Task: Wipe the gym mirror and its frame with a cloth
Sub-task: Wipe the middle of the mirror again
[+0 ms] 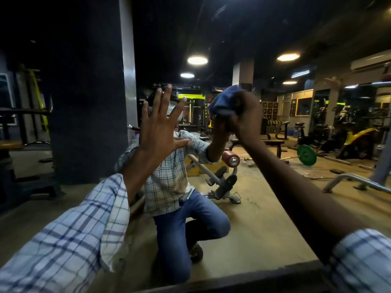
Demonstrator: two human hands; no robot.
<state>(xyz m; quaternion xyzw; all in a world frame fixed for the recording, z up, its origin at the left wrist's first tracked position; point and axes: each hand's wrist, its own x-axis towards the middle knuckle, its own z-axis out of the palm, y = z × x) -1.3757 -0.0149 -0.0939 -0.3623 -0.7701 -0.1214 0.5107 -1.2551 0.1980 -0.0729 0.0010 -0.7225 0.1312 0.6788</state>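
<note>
Checked blue-white sleeves (69,240); left hand (160,132) spread wide at the large glass mirror (264,197), right hand (247,115) gripping a crumpled blue cloth (222,100)

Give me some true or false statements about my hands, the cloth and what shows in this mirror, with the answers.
1. The right hand grips a blue cloth. True.
2. The left hand is curled into a fist. False: its fingers are straight and spread.
3. The cloth is down at the bottom frame of the mirror. False: it is held high up, well above the frame.
4. A green weight plate shows in the mirror. True.
5. The sleeves are plain black. False: they are light with a blue check.
</note>
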